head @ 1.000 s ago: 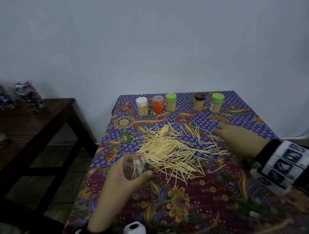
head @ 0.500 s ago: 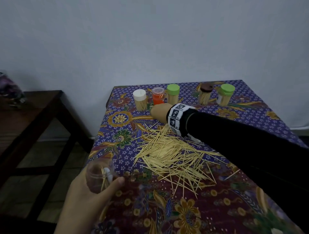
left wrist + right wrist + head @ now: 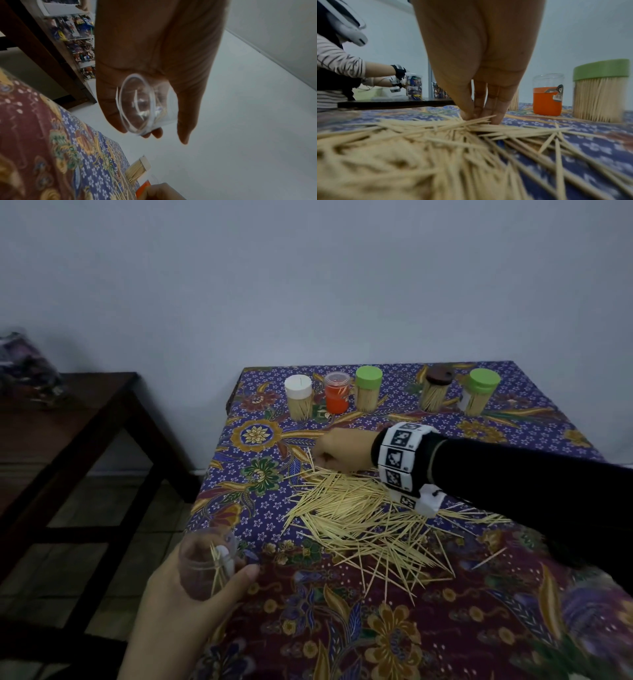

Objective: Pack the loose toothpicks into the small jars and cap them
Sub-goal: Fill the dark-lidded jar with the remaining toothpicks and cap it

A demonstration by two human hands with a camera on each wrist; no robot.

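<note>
Your right arm wears a long black sleeve [image 3: 513, 474], and a white wristband [image 3: 402, 460] printed with black square markers wraps that wrist; your left forearm is bare.

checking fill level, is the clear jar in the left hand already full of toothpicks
No, the clear jar in the left hand holds only a few toothpicks.

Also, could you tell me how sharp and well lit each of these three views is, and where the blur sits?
Head view: dim, even light; the capped jars at the back are fairly sharp, the near tablecloth smears. Left wrist view: the clear jar in the left hand is motion-blurred, the wall bright behind. Right wrist view: the right hand fingertips are sharp, the near toothpicks out of focus.
</note>
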